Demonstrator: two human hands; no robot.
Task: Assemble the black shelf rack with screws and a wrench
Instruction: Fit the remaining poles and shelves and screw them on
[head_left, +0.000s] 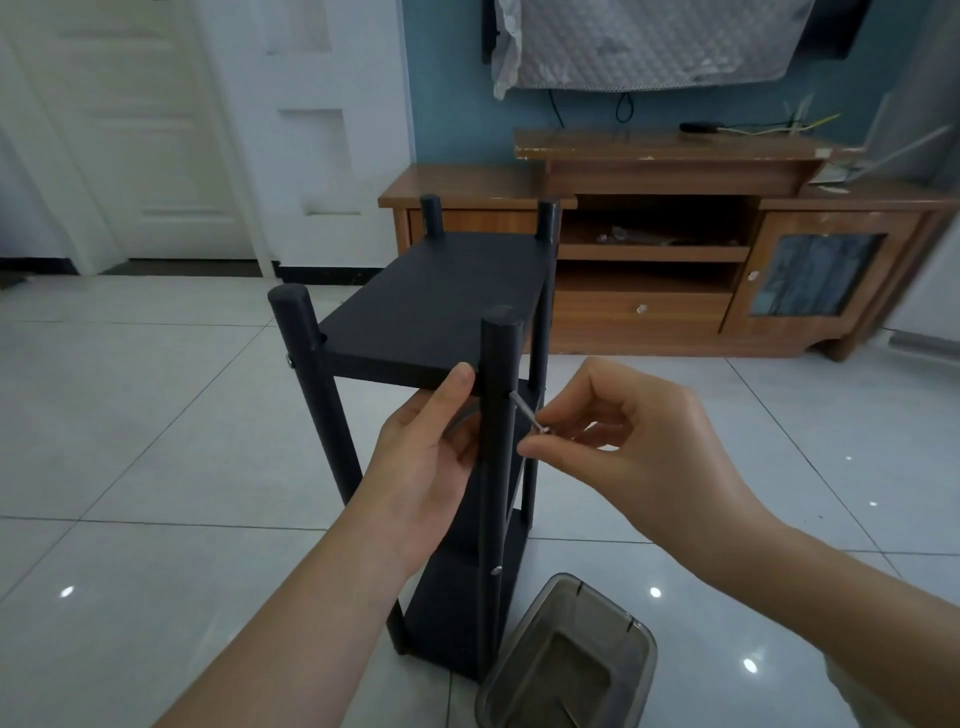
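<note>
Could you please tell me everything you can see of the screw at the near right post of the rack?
The screw is a long, thin, silvery metal pin with a small head. It slants down toward the camera, its tip in a hole in the side of the rack's near right post, just below the top shelf, most of its shank exposed. The right hand pinches its head end between thumb and fingers.

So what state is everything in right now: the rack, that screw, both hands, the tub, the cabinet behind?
black shelf rack: upright on the floor, top shelf sitting between its four posts.
screw: tip in the front right post's hole, mostly sticking out.
left hand: holds the top shelf's front edge, thumb on it.
right hand: pinches the screw's head end.
plastic tub: on the floor, open-topped.
cabinet drawer: closed.
cabinet glass door: closed.
</note>
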